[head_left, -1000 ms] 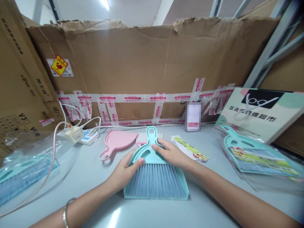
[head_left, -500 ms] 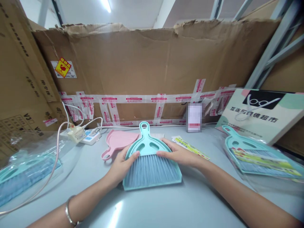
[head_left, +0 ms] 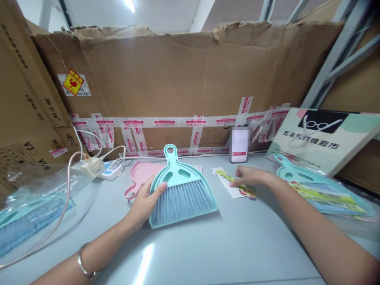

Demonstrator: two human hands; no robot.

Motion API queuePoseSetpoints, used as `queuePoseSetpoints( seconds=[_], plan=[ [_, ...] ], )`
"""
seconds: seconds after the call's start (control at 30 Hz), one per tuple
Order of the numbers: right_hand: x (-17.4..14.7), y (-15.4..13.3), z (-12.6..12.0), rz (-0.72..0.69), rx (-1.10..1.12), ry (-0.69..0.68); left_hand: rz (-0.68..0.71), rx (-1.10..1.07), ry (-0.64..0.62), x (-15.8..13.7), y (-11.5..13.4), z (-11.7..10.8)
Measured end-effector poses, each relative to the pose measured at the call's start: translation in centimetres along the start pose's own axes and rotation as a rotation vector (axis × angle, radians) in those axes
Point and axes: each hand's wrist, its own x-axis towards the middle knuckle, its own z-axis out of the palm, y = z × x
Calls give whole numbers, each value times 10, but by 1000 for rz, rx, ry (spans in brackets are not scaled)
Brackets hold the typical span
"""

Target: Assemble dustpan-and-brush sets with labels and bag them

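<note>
My left hand (head_left: 145, 199) grips the left edge of a teal mini dustpan with a blue-bristled brush nested in it (head_left: 181, 190), tilted up off the grey table (head_left: 208, 249). Off to the right, my right hand (head_left: 248, 176) rests its fingertips on a printed paper card (head_left: 234, 183) lying flat on the table. Partly hidden behind the teal set lies a pink dustpan (head_left: 141, 175).
Bagged teal brush sets lie at the right (head_left: 314, 186) and far left (head_left: 26, 221). A power strip (head_left: 107, 171) with cables sits at back left. A phone (head_left: 239, 145) leans on the taped cardboard wall (head_left: 184, 83). A printed box (head_left: 323, 136) stands at right.
My right hand let go of the teal set and moved right onto the paper card. My left hand alone now holds the set, shifted slightly left and tilted up.
</note>
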Motion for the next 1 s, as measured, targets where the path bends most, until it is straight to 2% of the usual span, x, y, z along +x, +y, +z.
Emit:
queuePoseSetpoints(
  seconds=[0.23,0.5,0.77,0.9,0.93,1.0],
  plan=[
    [-8,-4,-2,-19,-22,-88,3,6,8,-1,0,0],
    [-5,-2,0,-17,-9,-33,2,-4,18,-1,0,0],
    [-12,-8,-2,19,79,-38,22,-7,-2,-1,2,0],
    [-12,-14,-7,-33,151,82,13,-15,13,-1,3,1],
    [-14,-19,-10,-58,180,159,5,-16,21,-2,3,1],
    [-24,-35,-16,-173,389,425,-7,-19,43,-2,3,2]
  ],
)
